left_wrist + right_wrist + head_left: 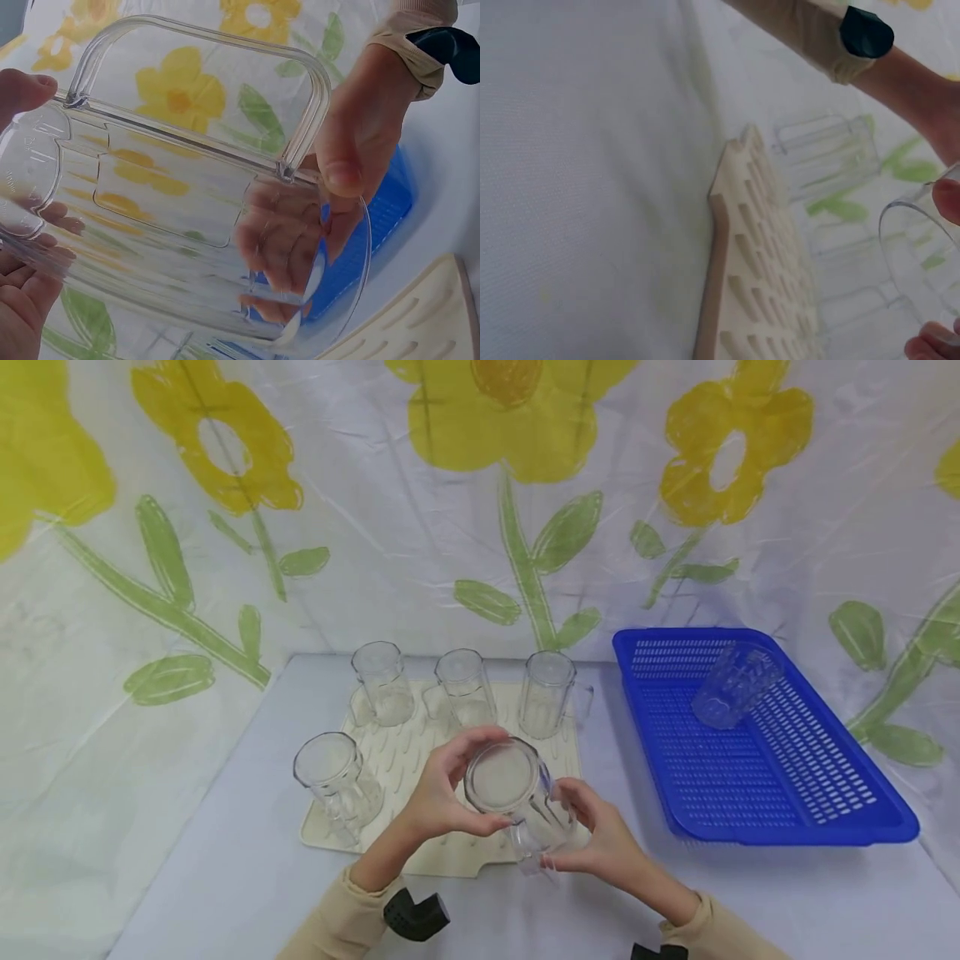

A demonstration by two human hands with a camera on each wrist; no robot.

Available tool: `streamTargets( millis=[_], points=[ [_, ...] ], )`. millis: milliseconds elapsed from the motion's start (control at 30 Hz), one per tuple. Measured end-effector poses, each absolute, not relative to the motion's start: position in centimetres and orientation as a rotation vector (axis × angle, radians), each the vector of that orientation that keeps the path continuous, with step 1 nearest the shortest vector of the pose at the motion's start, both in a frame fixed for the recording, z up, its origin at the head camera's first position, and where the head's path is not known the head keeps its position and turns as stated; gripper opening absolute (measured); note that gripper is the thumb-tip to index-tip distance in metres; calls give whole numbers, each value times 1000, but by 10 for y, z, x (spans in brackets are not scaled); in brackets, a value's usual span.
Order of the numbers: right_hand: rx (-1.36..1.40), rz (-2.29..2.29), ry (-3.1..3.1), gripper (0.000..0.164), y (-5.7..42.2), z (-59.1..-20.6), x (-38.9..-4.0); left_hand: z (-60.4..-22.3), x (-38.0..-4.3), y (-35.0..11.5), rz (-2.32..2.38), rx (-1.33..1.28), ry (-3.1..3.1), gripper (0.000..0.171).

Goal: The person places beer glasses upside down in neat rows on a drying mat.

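A clear glass mug (543, 818) is held tilted between both hands above the front of a cream drying mat (442, 860). My left hand (450, 797) grips it around the base end, thumb on one side and fingers on the other. My right hand (607, 843) holds the opposite, rim end, and its fingers show through the glass in the left wrist view. The mug's handle (202, 34) is free of both hands. More glass mugs stand on the mat: a left mug (386, 685), a middle mug (465, 685) and a right mug (547, 697) along the back, and another mug (341, 777) at front left.
To the right sits a blue plastic basket (675, 777) with perforated sides; a clear glass (735, 685) leans inside it. A white cloth (210, 860) covers the table. Behind rises a white curtain (360, 527) with yellow flowers.
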State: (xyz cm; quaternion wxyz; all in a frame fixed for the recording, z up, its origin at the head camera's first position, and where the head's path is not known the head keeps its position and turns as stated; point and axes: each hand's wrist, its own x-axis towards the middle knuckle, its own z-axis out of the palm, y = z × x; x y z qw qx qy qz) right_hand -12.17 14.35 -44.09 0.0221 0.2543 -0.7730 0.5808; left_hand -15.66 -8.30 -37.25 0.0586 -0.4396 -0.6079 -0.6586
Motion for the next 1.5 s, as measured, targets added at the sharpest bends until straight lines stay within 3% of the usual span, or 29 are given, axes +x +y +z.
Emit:
streamTargets(
  millis=[400, 933, 1500],
  points=[
    [876, 1804, -2398, 87, 126, -440, -120, -377, -155, -75, -1985, -1351, -1925, 75],
    [807, 1842, -2428, 91, 123, -452, -122, -378, -156, -77, -1950, -1350, -1963, 70],
    [801, 1873, -2634, 102, 119, -450, -127, -380, -162, -85, -1844, -1222, -2036, 71]
  ],
)
